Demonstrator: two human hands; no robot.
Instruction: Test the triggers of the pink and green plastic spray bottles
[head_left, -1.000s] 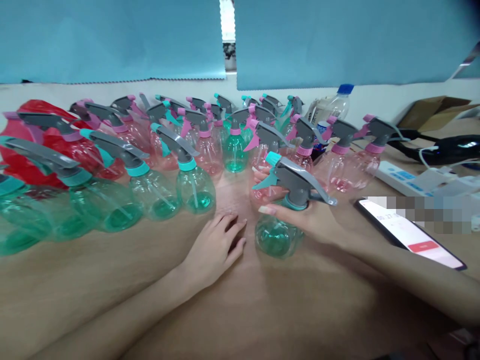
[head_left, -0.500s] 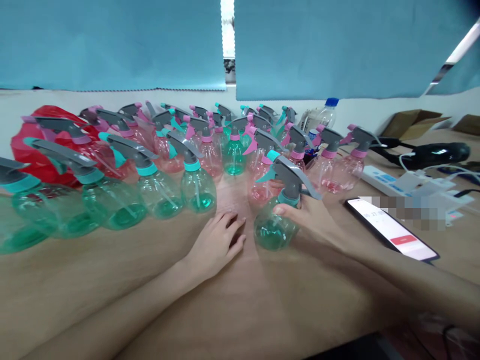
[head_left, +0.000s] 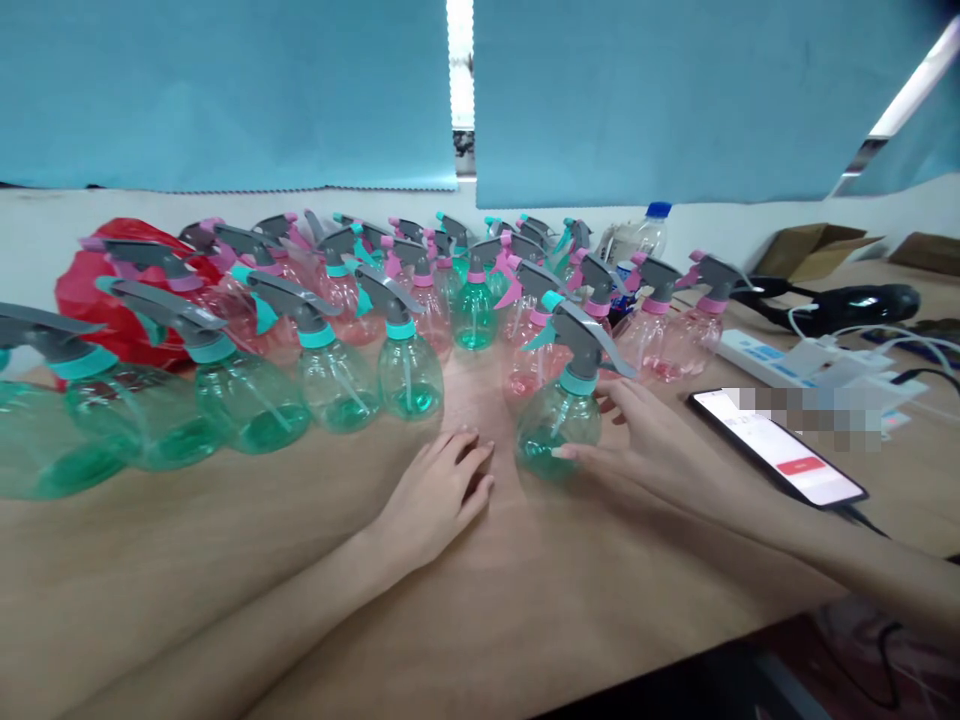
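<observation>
Standing upright on the table (head_left: 465, 630), the green spray bottle (head_left: 553, 422) is flanked by the right hand (head_left: 651, 440), loosely opened; contact cannot be determined. The left hand (head_left: 433, 492), half-curled and empty, is rested nearby.

Soft, dim light; a gap (head_left: 461, 75) glares at top centre; right arm (head_left: 817, 540) casts shadow lower right; left-edge bottles (head_left: 56, 445) look stretched.
</observation>
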